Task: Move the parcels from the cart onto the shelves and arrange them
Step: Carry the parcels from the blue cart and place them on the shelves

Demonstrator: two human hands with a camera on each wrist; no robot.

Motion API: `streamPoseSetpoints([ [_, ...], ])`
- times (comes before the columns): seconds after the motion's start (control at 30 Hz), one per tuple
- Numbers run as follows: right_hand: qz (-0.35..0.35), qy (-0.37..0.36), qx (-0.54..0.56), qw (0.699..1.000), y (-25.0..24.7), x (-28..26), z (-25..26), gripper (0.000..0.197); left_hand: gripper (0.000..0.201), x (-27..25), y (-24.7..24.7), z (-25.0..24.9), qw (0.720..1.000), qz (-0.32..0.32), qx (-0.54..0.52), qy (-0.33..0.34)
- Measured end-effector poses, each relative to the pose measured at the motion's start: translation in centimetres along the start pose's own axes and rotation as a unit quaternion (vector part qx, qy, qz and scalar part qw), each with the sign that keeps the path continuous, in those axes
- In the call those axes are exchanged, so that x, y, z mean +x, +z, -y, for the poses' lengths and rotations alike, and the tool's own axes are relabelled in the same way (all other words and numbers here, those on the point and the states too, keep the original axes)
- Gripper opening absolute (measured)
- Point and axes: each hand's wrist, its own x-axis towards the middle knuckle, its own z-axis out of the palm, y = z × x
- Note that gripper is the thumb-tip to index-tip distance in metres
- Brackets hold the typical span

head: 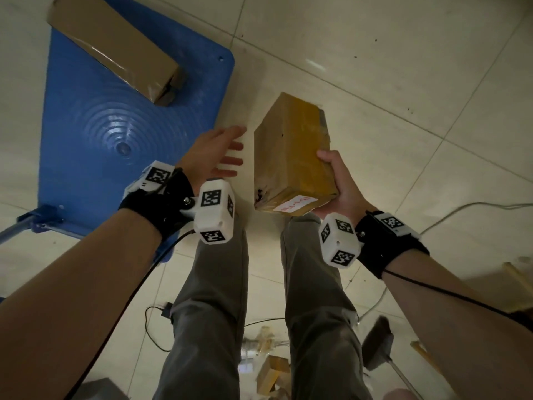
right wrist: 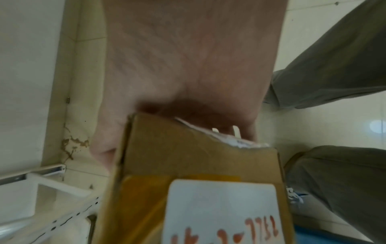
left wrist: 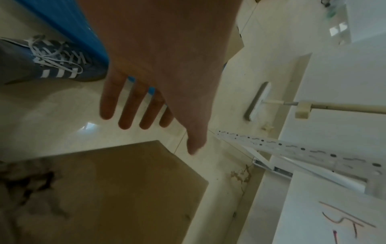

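Parcel in my right hand, left hand free.

My right hand (head: 343,186) grips a tape-wrapped cardboard parcel (head: 291,157) by its near end, held over the floor beside the blue cart (head: 86,134) (white label with red writing, too blurred to read). My left hand (head: 213,154) is spread flat, fingers straight, just beside the parcel — touching nothing, I think. A second parcel (head: 115,44) lies on the cart.

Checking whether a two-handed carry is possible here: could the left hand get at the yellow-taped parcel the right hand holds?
Probably yes. The left hand is open, fingers spread, just beside the parcel, with only bare floor showing between them. The right hand grips the opposite side, leaving the near face free.
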Motion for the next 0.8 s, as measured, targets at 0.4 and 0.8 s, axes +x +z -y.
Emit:
streamPoseSetpoints([
  [0.4, 0.053, -0.026, 0.038, 0.998, 0.5, -3.7, -0.6, 0.031, 0.106, -3.9, 4.2, -3.2, 0.991, 0.071, 0.109, 0.019],
  [0.8, 0.038, -0.063, 0.018, 0.997, -1.0, -20.4, 3.1, 0.093, 0.099, -18.7, 10.7, -11.2, 0.99, 0.034, 0.097, 0.096],
])
